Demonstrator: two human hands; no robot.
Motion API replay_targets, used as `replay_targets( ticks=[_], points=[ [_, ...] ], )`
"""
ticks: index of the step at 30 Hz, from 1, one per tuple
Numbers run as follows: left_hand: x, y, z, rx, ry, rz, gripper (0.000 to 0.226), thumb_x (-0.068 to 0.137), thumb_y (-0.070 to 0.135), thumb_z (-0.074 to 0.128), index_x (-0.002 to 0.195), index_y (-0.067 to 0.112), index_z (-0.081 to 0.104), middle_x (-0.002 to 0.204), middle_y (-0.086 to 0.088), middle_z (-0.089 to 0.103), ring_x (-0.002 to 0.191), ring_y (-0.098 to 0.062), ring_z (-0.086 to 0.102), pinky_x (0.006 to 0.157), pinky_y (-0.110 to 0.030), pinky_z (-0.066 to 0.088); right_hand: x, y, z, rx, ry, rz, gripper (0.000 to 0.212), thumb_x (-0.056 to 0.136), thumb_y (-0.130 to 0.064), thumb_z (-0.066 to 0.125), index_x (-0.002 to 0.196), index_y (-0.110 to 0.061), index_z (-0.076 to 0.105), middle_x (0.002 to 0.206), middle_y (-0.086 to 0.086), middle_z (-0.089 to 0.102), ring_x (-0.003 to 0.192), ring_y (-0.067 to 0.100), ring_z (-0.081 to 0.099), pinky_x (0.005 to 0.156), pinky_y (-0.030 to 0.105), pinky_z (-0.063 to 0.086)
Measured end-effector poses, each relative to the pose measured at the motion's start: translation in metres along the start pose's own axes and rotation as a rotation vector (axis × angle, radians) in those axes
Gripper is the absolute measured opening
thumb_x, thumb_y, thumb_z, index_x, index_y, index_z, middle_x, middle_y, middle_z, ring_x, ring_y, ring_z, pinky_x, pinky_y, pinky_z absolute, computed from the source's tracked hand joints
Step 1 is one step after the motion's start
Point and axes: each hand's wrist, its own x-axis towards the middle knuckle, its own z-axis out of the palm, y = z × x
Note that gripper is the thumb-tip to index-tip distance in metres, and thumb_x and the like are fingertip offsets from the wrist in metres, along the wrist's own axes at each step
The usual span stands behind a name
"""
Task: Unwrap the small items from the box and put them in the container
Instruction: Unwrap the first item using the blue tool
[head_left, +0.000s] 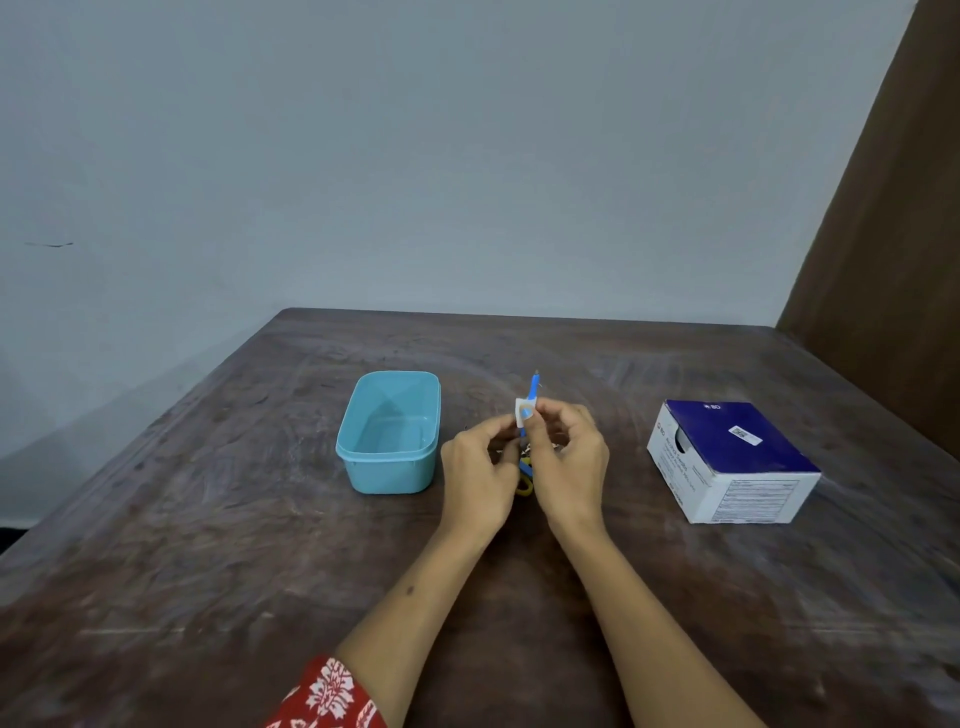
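Both hands meet above the middle of the table (208, 519), and I read them as mid-unwrap. Left of them, the light blue container (387, 434) stands open; I see nothing in it. My left hand (475, 475) has its fingers curled, pinching the white wrapper (521, 413) at its edge. My right hand (566, 467) pinches the blue small item (534, 387), which stands upright with its tip above the fingers. Below the hands, something yellow and blue (524, 480) shows between the wrists; I cannot tell what it is. Well to the right, the blue-and-white box (732, 460) rests on the table.

To do this step well, I judge:
1. Hold the item firm in the right hand.
2. Peel the wrapper downward and away with the left.
3. Keep the tip clear of the fingers.
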Motion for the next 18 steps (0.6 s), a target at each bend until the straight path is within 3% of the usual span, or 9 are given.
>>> replay_targets(
  ticks=[2, 6, 10, 13, 18],
  points=[
    [-0.0009, 0.0021, 0.001, -0.006, -0.014, 0.014, 0.031, 0.082, 0.002, 0.063, 0.108, 0.017, 0.069, 0.094, 0.002, 0.074, 0.085, -0.003, 0.068, 0.08, -0.022, 0.055, 0.0005, 0.0008, 0.0007, 0.008, 0.023, 0.0, 0.008, 0.088, -0.021, 0.064, 0.094, -0.02, 0.07, 0.091, -0.008, 0.06, 0.079, 0.007, 0.063, 0.069, 0.021, 0.05],
    [-0.002, 0.0004, -0.0001, 0.01, -0.014, 0.028, 0.03, 0.082, -0.001, 0.061, 0.105, 0.016, 0.071, 0.089, 0.002, 0.074, 0.08, -0.004, 0.068, 0.076, -0.025, 0.057, -0.0023, 0.0011, 0.0014, -0.021, 0.009, -0.017, 0.008, 0.089, -0.021, 0.064, 0.092, -0.026, 0.069, 0.091, -0.009, 0.06, 0.08, 0.002, 0.06, 0.07, 0.015, 0.047],
    [-0.001, -0.0006, -0.0033, 0.043, -0.052, 0.049, 0.03, 0.083, -0.002, 0.059, 0.104, 0.015, 0.072, 0.089, 0.001, 0.075, 0.078, -0.004, 0.068, 0.073, -0.022, 0.056, -0.0016, -0.0001, 0.001, -0.029, 0.024, -0.025, 0.008, 0.089, -0.021, 0.063, 0.092, -0.023, 0.07, 0.089, -0.012, 0.059, 0.076, 0.006, 0.062, 0.068, 0.021, 0.05],
    [-0.0028, 0.0007, -0.0021, 0.061, -0.1, 0.097, 0.031, 0.083, -0.003, 0.058, 0.107, 0.014, 0.07, 0.091, -0.001, 0.074, 0.079, -0.005, 0.067, 0.071, -0.019, 0.055, -0.0009, -0.0034, -0.0013, -0.007, 0.121, -0.056, 0.012, 0.091, -0.019, 0.061, 0.096, -0.015, 0.071, 0.086, -0.012, 0.056, 0.077, -0.001, 0.058, 0.061, 0.01, 0.044],
    [0.0022, -0.0062, -0.0034, 0.082, -0.027, 0.102, 0.03, 0.082, -0.002, 0.056, 0.102, 0.014, 0.071, 0.086, -0.001, 0.073, 0.078, -0.01, 0.067, 0.071, -0.029, 0.055, -0.002, 0.0024, 0.0022, -0.057, -0.005, -0.042, 0.01, 0.087, -0.02, 0.065, 0.095, -0.019, 0.072, 0.089, -0.006, 0.061, 0.077, 0.007, 0.062, 0.068, 0.02, 0.048]
  ],
)
